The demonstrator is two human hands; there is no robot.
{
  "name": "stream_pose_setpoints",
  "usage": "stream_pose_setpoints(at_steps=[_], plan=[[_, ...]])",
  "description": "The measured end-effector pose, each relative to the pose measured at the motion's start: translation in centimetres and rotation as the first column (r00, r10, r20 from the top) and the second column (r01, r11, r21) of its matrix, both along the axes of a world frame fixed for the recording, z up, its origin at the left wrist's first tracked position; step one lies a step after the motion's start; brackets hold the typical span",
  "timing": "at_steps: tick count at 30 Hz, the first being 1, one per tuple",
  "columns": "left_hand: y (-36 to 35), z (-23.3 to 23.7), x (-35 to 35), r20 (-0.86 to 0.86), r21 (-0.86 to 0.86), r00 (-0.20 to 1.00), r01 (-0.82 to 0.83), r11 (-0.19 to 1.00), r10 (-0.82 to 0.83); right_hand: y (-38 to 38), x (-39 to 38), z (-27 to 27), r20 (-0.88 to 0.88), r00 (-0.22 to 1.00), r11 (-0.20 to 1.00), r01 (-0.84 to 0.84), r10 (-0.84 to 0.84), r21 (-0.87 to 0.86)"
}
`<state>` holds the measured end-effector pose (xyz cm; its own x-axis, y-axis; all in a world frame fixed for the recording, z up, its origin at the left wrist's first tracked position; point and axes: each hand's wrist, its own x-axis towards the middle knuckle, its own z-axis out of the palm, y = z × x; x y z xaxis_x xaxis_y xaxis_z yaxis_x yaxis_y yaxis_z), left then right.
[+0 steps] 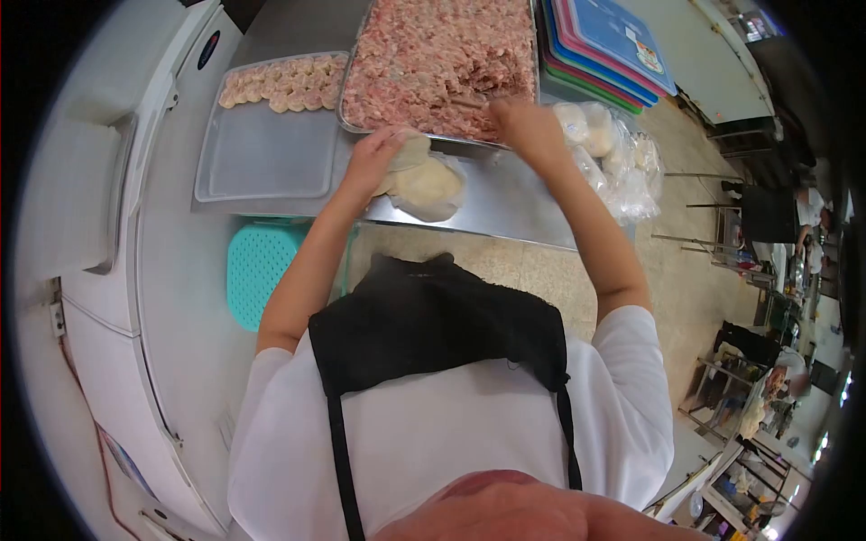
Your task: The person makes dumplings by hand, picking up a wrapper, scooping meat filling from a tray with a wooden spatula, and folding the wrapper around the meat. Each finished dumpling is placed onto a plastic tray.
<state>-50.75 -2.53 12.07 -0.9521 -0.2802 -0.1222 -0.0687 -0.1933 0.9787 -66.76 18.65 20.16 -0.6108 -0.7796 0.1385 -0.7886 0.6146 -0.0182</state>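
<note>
A large metal tray of minced meat filling (433, 63) lies at the top middle. My right hand (528, 131) is closed at the tray's near right edge, around a thin flat stick (467, 102) whose end touches the meat. A round dough wrapper (410, 151) rests in my left hand (377, 153), its fingers curled around it. Just below lies a stack of pale wrappers (429, 187) on plastic at the table's edge. Left of the meat, rows of filled dumplings (284, 86) cover the far part of a translucent tray (266, 158).
Clear bags of wrappers (613, 153) lie at the table's right end. Stacked coloured lids (613, 45) stand beyond them. A turquoise basket (262, 270) is below the table at left, beside a white refrigerator (171, 298). Other people are in the far right background.
</note>
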Motion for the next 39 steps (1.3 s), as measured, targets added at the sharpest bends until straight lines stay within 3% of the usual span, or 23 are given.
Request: stream_pose_setpoints(at_steps=[2, 6, 9, 12, 15, 18, 21, 24, 27, 30, 32, 34, 37, 39], plan=[[0.2, 0.1, -0.7, -0.026, 0.002, 0.999, -0.029, 1.0, 0.029, 0.5, 2.8, -1.0, 0.035, 0.996, 0.997, 0.081, -0.081, 0.004], [0.0, 0.1, -1.7, -0.027, -0.014, 0.998, -0.063, 0.998, 0.063, 0.0, 6.4, -1.7, 0.141, 0.983, 0.973, 0.142, -0.117, -0.18], [-0.5, -0.4, -3.5, -0.19, -0.075, 0.979, -0.093, 0.993, 0.078, 0.1, 5.7, -2.2, 0.381, 0.908, 0.936, 0.271, -0.172, -0.223], [-2.4, 0.9, -6.7, -0.235, -0.198, 0.972, -0.081, 0.977, 0.033, 1.3, 3.8, -1.3, 0.297, 0.903, 0.903, 0.378, -0.31, -0.205], [-4.1, 4.3, -8.6, -0.284, -0.044, 0.954, -0.115, 0.992, 0.098, 1.7, 4.4, 2.2, 0.176, 0.905, 0.904, 0.411, -0.388, -0.116], [-5.5, 7.0, -7.1, -0.223, -0.235, 0.972, -0.12, 0.965, 0.067, 0.8, 4.3, 0.6, 0.008, 0.932, 0.93, 0.363, -0.363, -0.055], [-6.5, 5.9, -5.0, 0.007, -0.424, 0.992, 0.114, 0.898, -0.123, -0.9, 5.5, -1.9, -0.032, 0.947, 0.946, 0.316, -0.319, -0.073], [-6.7, 2.3, -4.6, 0.018, -0.283, 0.976, 0.211, 0.936, -0.215, -2.3, 7.5, -2.3, 0.038, 0.936, 0.927, 0.352, -0.35, -0.131], [-5.4, 0.7, -4.8, -0.065, -0.032, 0.996, 0.067, 0.997, -0.069, -3.1, 9.7, -2.4, 0.085, 0.925, 0.907, 0.38, -0.37, -0.182], [-5.3, 0.7, -4.8, -0.098, 0.182, 0.992, 0.094, 0.979, -0.077, -3.2, 10.4, -3.1, 0.19, 0.902, 0.882, 0.422, -0.387, -0.211], [-4.9, 1.4, -5.2, -0.097, 0.219, 0.994, 0.063, 0.974, -0.042, -2.8, 9.8, -4.2, 0.339, 0.868, 0.848, 0.459, -0.364, -0.265], [-4.4, 2.5, -5.4, -0.138, 0.282, 0.99, 0.029, 0.959, 0.011, -1.8, 8.9, -5.9, 0.526, 0.804, 0.797, 0.497, -0.276, -0.342], [-4.2, 5.1, -5.1, -0.196, 0.46, 0.971, -0.029, 0.887, 0.134, -1.2, 9.0, -5.6, 0.804, 0.586, 0.68, 0.631, -0.101, -0.374], [-5.0, 5.8, -4.9, -0.155, 0.621, 0.966, -0.069, 0.781, 0.208, -0.9, 9.5, -3.7, 0.84, 0.534, 0.653, 0.672, -0.1, -0.35]])
